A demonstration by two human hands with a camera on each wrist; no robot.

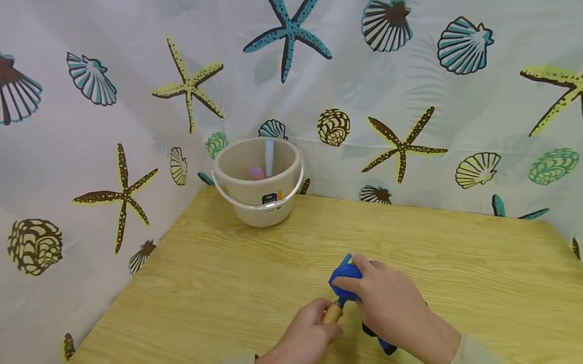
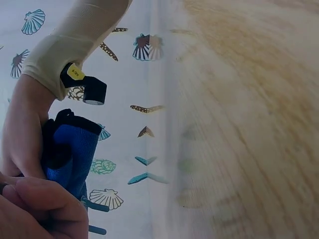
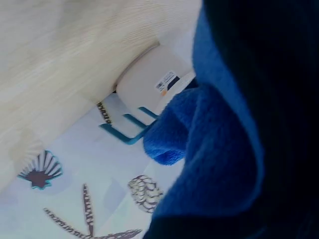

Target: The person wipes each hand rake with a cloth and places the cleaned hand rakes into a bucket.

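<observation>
My left hand (image 1: 305,336) grips the wooden handle of a small hand rake (image 1: 332,314) above the table. A blue cloth (image 1: 344,280) with dark edging is bunched in my right hand (image 1: 392,304), which holds it around the rake's metal part just past the handle. In the right wrist view the teal tines (image 3: 130,137) stick out beyond the cloth, which fills much of that picture. The left wrist view has the curled left fingers (image 2: 50,204) low at the left, with the hanging cloth (image 2: 75,154) above them. Cloth and fingers hide the rake's neck.
A beige bucket (image 1: 254,202) with a metal handle stands at the table's back left; a light blue stick-like thing (image 1: 269,157) and a pink round thing (image 1: 257,173) are inside it. Behind the wooden table (image 1: 201,289) hangs a shell-and-starfish curtain (image 1: 329,93).
</observation>
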